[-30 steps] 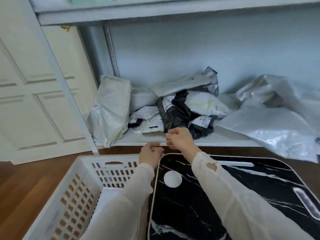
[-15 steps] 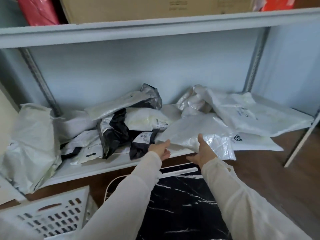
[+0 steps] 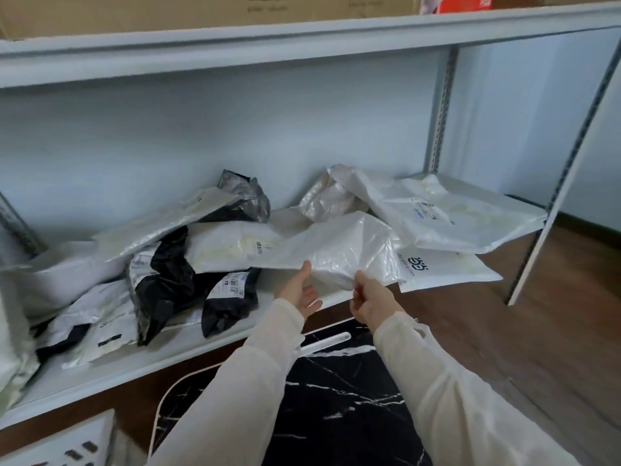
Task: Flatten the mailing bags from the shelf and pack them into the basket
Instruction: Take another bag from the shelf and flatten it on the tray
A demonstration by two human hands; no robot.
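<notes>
Here my right hand (image 3: 371,302) pinches the white bag's (image 3: 339,253) near edge; my left hand (image 3: 300,292), spread, supports it. Likely light, limp, slippery: I'd grip the corners.

heaped mailing bags (image 3: 174,264) crowd the shelf's (image 3: 111,378) left; its bare front strip leaves reaching room.
</notes>
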